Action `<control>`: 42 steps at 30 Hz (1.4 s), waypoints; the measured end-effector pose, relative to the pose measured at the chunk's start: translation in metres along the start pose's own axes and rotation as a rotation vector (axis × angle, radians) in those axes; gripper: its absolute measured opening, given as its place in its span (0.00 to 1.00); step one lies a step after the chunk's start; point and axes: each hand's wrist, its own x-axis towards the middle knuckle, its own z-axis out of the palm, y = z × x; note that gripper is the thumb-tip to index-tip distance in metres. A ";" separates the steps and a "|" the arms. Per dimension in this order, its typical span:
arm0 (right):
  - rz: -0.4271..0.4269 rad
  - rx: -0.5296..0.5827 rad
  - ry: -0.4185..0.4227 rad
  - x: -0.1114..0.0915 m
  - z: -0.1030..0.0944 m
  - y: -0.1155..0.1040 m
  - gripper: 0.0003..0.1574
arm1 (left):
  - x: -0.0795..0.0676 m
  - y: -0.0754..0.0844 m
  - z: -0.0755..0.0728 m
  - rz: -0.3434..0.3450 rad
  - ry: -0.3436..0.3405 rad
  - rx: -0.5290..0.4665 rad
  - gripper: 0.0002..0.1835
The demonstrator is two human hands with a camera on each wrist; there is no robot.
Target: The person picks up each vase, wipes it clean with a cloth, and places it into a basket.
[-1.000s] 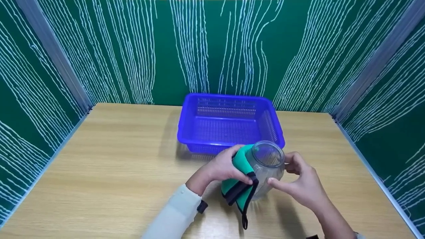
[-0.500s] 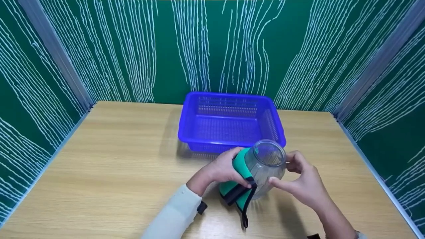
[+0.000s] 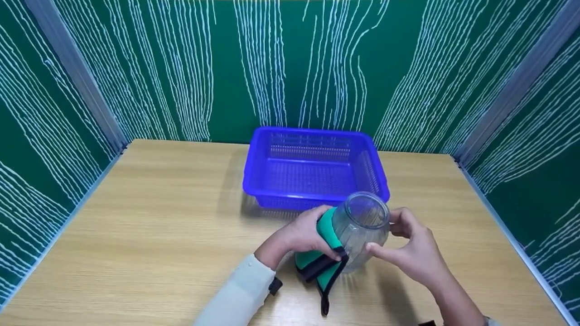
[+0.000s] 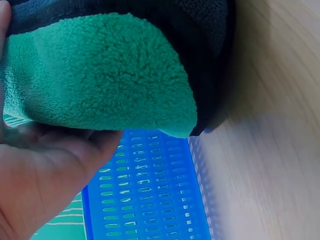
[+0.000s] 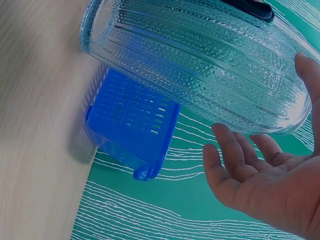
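Note:
A clear ribbed glass jar (image 3: pixel 364 235), its mouth uncovered, is tilted slightly in front of the blue basket; whether its base touches the table is hard to tell. My left hand (image 3: pixel 301 233) grips a fluffy green cloth (image 4: pixel 110 75) with black edging and a black loop, against the jar's left side. Part of the cloth hangs below that hand toward the table. On the jar's other side is my right hand (image 3: pixel 414 251), its thumb and bent fingers around the glass. Close up in the right wrist view, the thumb (image 5: pixel 307 70) meets the jar near its mouth.
A blue plastic basket (image 3: pixel 312 197) with slotted walls stands behind the jar on the wooden table (image 3: pixel 172 217). Green panels (image 3: pixel 231 68) with white wavy lines enclose the back and sides, joined by grey posts (image 3: pixel 77 68).
The left hand has shifted slightly down and left with the cloth, whose lower edge and loop swing left. More of the jar's left side shows. The right hand and the jar stay almost still.

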 end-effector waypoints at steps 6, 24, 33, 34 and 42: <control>0.004 -0.003 -0.002 -0.001 0.001 0.001 0.35 | -0.001 -0.002 0.002 -0.024 -0.006 0.016 0.48; 0.006 0.026 -0.004 -0.002 0.000 0.000 0.35 | -0.002 -0.006 0.006 -0.045 0.003 0.125 0.45; 0.004 0.016 -0.001 -0.002 0.000 0.001 0.36 | -0.002 -0.008 0.008 -0.056 0.006 0.182 0.44; 0.002 0.017 0.001 -0.002 0.000 0.001 0.36 | -0.002 -0.008 0.008 -0.058 0.006 0.186 0.43; 0.004 0.013 -0.008 -0.001 0.000 0.001 0.36 | -0.002 -0.012 0.010 -0.042 0.020 0.196 0.43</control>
